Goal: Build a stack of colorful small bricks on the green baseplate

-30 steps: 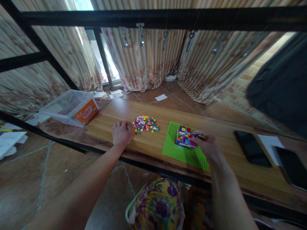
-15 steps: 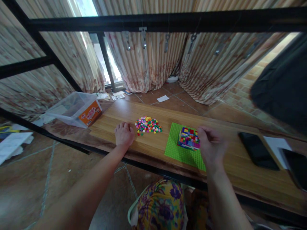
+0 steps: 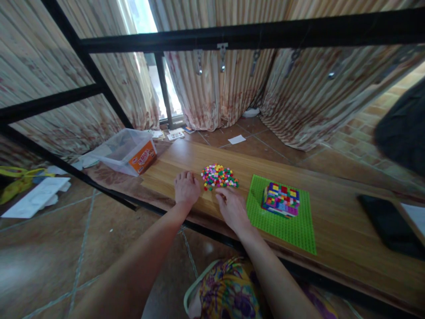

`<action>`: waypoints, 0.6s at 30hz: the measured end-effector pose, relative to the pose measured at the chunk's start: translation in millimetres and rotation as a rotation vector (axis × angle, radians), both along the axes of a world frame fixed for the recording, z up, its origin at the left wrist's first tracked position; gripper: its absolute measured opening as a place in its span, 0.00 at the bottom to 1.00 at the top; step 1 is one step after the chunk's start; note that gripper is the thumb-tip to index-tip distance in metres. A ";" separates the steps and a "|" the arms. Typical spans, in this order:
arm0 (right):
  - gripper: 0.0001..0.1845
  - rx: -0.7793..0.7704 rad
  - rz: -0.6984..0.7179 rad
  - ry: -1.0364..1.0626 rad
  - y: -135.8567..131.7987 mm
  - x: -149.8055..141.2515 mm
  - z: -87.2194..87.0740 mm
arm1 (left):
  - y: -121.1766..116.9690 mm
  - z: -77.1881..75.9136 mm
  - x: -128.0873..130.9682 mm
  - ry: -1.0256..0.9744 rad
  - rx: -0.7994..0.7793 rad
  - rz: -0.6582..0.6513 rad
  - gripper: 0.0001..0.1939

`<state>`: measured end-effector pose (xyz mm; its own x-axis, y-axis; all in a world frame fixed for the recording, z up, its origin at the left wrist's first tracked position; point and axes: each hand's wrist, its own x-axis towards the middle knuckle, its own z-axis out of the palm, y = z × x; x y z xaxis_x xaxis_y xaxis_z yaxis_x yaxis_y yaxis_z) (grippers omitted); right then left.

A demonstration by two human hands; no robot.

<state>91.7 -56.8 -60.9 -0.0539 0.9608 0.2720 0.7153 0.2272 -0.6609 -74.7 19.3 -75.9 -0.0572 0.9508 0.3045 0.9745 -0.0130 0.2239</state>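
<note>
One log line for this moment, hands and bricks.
left hand: beside loose brick pile | right hand: at pile's near edge, grip unclear | built brick block: on green baseplate, untouched

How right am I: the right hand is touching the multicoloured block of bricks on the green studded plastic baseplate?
Not touching: the head view shows the right hand by the loose, colourful bricks, apart from the block, which does stand on that baseplate.
</note>
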 end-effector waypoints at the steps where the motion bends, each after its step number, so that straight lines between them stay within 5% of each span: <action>1: 0.12 -0.013 -0.006 -0.049 5.8 -5.2 -0.6 | 0.0 -0.2 0.2 0.000 0.001 0.002 0.16; 11: 0.12 -0.164 -0.035 -0.374 23.6 -28.0 2.9 | 0.5 -4.9 -0.4 0.000 0.026 0.002 0.15; 18: 0.07 -0.079 -0.013 0.079 -27.8 13.3 23.9 | 2.8 -5.0 -2.7 -0.011 0.041 -0.012 0.17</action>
